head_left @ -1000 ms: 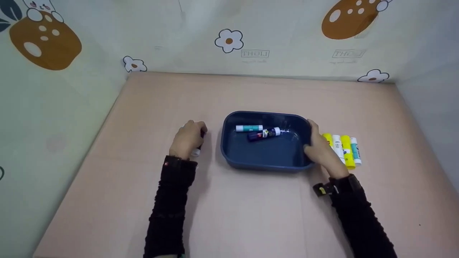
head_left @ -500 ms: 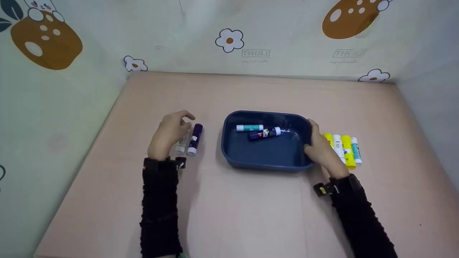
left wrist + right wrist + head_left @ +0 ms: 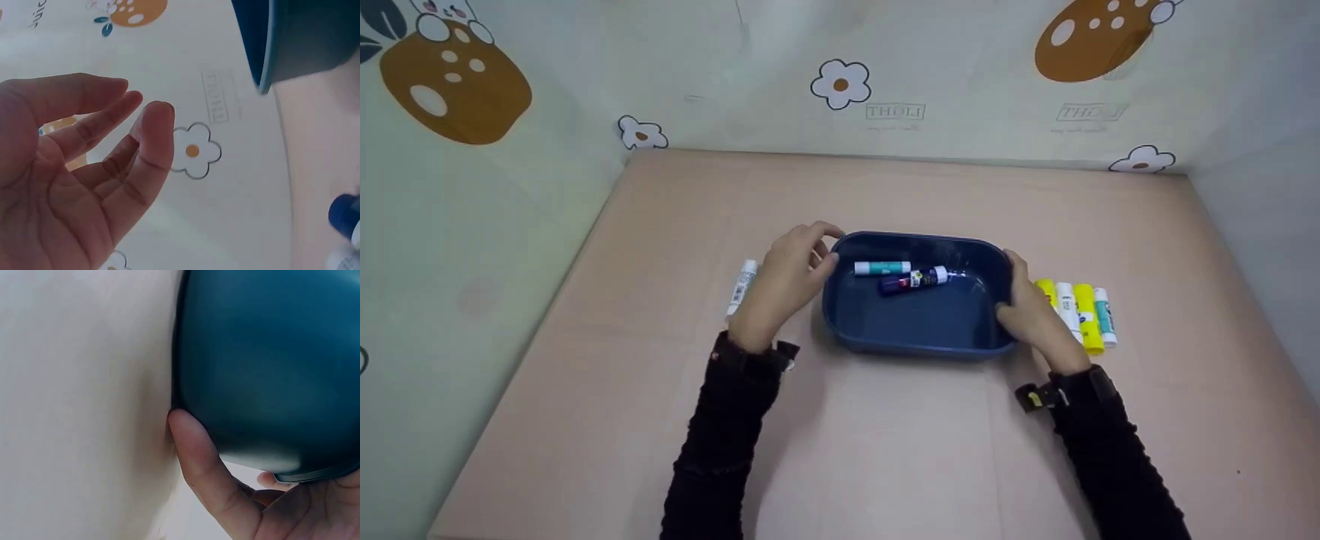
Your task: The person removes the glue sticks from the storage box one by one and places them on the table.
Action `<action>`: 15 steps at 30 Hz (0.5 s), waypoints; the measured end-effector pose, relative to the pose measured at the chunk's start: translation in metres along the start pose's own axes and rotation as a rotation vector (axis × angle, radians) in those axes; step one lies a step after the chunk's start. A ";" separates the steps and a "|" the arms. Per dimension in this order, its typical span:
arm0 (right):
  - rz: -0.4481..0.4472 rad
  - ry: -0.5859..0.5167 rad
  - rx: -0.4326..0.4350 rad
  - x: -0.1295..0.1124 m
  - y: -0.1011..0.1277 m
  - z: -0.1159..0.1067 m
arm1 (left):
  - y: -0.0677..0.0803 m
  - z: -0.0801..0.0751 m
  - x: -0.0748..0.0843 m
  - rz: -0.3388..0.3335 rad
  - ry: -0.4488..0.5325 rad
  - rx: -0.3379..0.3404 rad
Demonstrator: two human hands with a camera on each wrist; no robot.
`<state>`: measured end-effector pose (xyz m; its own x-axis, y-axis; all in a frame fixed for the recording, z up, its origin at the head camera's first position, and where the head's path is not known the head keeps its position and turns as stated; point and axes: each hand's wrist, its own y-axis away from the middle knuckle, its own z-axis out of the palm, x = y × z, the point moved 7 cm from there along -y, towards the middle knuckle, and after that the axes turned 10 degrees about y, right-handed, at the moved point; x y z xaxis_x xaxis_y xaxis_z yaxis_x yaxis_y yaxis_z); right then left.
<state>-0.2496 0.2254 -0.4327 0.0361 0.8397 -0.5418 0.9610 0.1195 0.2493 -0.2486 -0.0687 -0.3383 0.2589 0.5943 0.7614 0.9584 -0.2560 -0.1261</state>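
From the head camera, the left hand (image 3: 789,276) reaches forward with loosely bent fingers toward the left rim of the dark blue tray (image 3: 916,342), which sits at the middle of the tan table (image 3: 885,450); it holds nothing. The right hand (image 3: 1030,311) cups the tray's right wall, thumb over the rim. Inside the tray lie a teal glue stick (image 3: 881,268) and a dark purple glue stick (image 3: 913,280), touching. A white glue stick (image 3: 740,286) lies just left of the left hand; a row of four sticks (image 3: 1078,311) lies just right of the right hand.

The left wrist camera shows the left hand's (image 3: 73,180) palm empty, fingers relaxed and slightly curled, the tray's corner (image 3: 264,50) apart from them.

The right wrist camera shows a finger (image 3: 208,472) of the right hand pressed along the tray's outer wall (image 3: 270,365); how firmly it grips is probably not readable this close.
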 end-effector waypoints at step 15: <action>0.025 0.029 -0.001 0.000 0.000 0.000 | -0.009 0.085 -0.011 0.035 -0.231 -0.200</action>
<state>-0.2493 0.2255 -0.4330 0.0517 0.8574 -0.5120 0.9597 0.0991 0.2629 -0.2500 -0.0076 -0.3997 0.3336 0.7343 0.5912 0.9118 -0.4106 -0.0045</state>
